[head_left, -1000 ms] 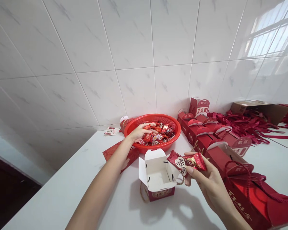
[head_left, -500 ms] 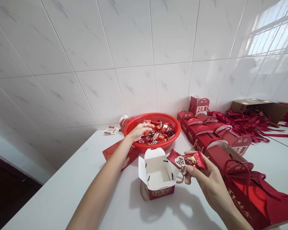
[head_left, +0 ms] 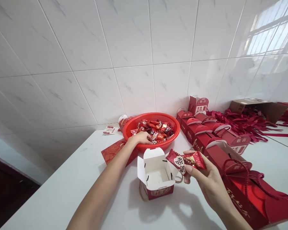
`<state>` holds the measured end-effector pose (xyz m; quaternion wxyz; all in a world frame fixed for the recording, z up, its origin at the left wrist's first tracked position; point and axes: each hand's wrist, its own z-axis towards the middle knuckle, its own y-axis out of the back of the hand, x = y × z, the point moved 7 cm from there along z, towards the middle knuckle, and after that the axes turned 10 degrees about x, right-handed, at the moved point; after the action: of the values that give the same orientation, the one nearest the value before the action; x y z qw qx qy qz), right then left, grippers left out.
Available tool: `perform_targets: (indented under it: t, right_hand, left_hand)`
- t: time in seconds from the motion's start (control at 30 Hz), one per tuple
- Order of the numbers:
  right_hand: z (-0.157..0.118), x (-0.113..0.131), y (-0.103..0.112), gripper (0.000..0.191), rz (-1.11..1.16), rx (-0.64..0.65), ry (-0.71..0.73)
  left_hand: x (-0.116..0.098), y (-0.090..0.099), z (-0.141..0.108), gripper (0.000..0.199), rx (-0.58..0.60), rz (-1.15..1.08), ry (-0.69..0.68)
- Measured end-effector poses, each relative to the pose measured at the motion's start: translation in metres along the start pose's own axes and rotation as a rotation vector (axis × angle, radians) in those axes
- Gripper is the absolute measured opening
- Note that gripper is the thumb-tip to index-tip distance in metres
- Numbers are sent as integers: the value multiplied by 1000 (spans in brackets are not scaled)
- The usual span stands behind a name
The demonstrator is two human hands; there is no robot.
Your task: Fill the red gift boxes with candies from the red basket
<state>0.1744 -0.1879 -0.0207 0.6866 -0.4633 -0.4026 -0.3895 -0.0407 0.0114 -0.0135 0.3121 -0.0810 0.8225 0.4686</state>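
Note:
My left hand [head_left: 144,137] reaches into a red plastic basket [head_left: 176,135] of wrapped candies [head_left: 158,126]. Its fingers curl down among the candies, and the fingertips are hidden. Between the thumb and fingers of my right hand [head_left: 204,174] are red wrapped candies [head_left: 179,162], apparently two overlapping, one with large black characters in a white circle. They hover by the right rim of a small red gift box [head_left: 159,193]. The box stands upright with its flaps up and its white inside bare, a twisted rope handle on each side.
Filled-out red gift boxes [head_left: 200,135] stand in rows on the right. Behind them lie dark red ribbons [head_left: 230,123] and a cardboard box [head_left: 261,107]. A flat red piece of card [head_left: 112,152] and a small printed card [head_left: 110,130] lie left of the basket, near the tiled wall [head_left: 134,86].
My left hand has lowered into the candies, its fingers going from stretched out to curled. My right hand holds its candies in nearly the same place beside the box.

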Motion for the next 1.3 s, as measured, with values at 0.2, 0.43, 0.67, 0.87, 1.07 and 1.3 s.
perform_targets:
  t: [0.2,0.43,0.67,0.87,1.07,1.3]
  right_hand:
    - [-1,-4,3,35,-46,7,2]
    - [-3,-2,1,35,-30,4,6]
    - [-1,3,-2,33,-15,-11,23]
    - [0,0,0,34,-23,-10,13]
    - [-2,-3,3,34,-37,1,16]
    - [-2,2,1,33,-29,-8,6]
  left_hand:
    - [1,-6,5,34,138,214,79]
    - [-4,-14,4,21,211,204,48]
    - [-17,-1,-4,12,12,-2,-139]
    - [-22,5,-12,40,10,-531,-355]
    - [-22,7,-17,48,-27,-685,-354]
    - [-17,15,-18,49,-181,-564,-251]
